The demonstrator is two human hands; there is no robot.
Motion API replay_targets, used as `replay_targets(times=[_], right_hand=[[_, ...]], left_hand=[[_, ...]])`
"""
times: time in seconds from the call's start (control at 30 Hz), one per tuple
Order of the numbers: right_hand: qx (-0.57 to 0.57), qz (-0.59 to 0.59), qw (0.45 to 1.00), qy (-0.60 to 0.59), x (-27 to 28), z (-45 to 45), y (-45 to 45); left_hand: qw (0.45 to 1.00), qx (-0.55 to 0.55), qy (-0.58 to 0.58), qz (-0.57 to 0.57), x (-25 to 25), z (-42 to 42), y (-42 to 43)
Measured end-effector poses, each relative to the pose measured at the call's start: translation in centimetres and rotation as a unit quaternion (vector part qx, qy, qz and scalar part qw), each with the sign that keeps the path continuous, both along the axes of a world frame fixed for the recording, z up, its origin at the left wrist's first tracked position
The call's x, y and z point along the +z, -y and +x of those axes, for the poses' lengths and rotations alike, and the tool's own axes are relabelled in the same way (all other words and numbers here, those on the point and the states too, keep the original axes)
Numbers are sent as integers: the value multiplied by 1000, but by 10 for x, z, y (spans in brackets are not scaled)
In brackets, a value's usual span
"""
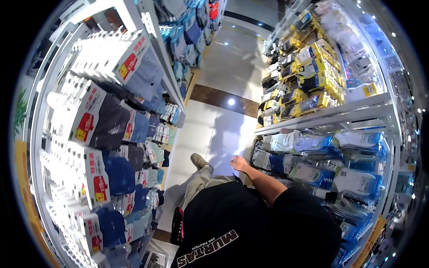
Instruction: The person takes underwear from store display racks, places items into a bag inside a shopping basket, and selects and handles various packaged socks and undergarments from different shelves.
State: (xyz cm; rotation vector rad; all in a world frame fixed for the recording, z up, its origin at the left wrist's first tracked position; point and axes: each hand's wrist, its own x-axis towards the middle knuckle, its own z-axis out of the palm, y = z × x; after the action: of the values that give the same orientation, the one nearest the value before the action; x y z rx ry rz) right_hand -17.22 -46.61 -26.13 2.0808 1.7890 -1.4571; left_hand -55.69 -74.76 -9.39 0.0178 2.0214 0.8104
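My right hand (240, 163) hangs in front of my body over the aisle floor, its fingers curled in, with nothing visible in them. It is nearest to the packs of socks (308, 174) on the right-hand rack, apart from them. My left hand is out of sight. At my left side a black item with a pink edge (177, 227) shows in part; I cannot make out what it is.
A rack of carded dark and blue garments (117, 174) lines the left. Yellow-carded packs (308, 71) hang farther up on the right, beyond a white rack post (326, 114). Between them runs a tiled floor (196, 129) with a dark band. My shoe (199, 161) stands on it.
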Motion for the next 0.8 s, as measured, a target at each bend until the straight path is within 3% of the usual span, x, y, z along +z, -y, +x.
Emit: replay_targets(times=[0.17, 0.3, 0.4, 0.47, 0.5, 0.57, 0.6, 0.67, 0.8], right_hand=[[-63, 12, 993, -100, 59, -40, -78], [-85, 29, 989, -118, 67, -37, -114], [-46, 87, 993, -72, 38, -15, -116], [17, 77, 997, 26, 17, 0, -110], [78, 121, 989, -33, -22, 18, -101], [110, 195, 974, 24, -27, 23, -84], [3, 16, 999, -28, 8, 18, -86], [-4, 38, 999, 9, 7, 17, -81], [4, -31, 998, -45, 19, 22, -108]], left_hand=[[998, -56, 33, 24, -7, -18, -70], [995, -81, 50, 40, -9, -14, -111], [992, -98, 59, 51, -10, -6, -139], [990, -105, 67, 58, -11, 3, -157], [990, -109, 72, 61, -11, 8, -166], [988, -116, 81, 61, -13, 19, -181], [987, -120, 85, 60, -14, 24, -190], [986, -128, 86, 57, -14, 34, -205], [986, -140, 78, 55, -11, 62, -241]])
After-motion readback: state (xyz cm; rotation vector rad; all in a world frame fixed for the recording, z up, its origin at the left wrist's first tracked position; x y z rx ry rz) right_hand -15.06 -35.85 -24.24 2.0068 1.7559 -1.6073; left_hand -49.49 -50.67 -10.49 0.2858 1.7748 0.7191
